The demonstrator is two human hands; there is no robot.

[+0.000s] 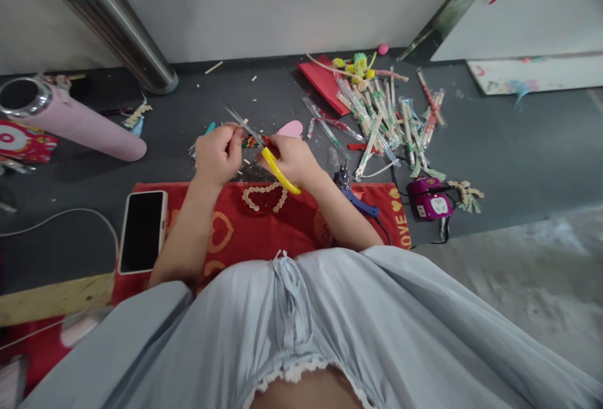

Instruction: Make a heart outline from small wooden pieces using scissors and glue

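My right hand [294, 161] grips yellow-handled scissors [279, 171], whose blades point up-left toward my left hand. My left hand [217, 154] pinches a thin clear-wrapped stick [239, 119] that slants up-left, at the blades. Both hands hover above the dark mat, just beyond a red cloth [264, 227] with heart prints. A heart outline made of small beige pieces [264, 196] lies on the cloth below the hands. A pink heart shape [289, 128] lies behind my right hand.
A pile of wrapped sticks [386, 120] and a red sheet [325, 82] lie to the right. A purple glue gun [428, 198] sits at right, a phone [142, 230] at left, a pink tube [75, 123] and a metal post [120, 32] farther left.
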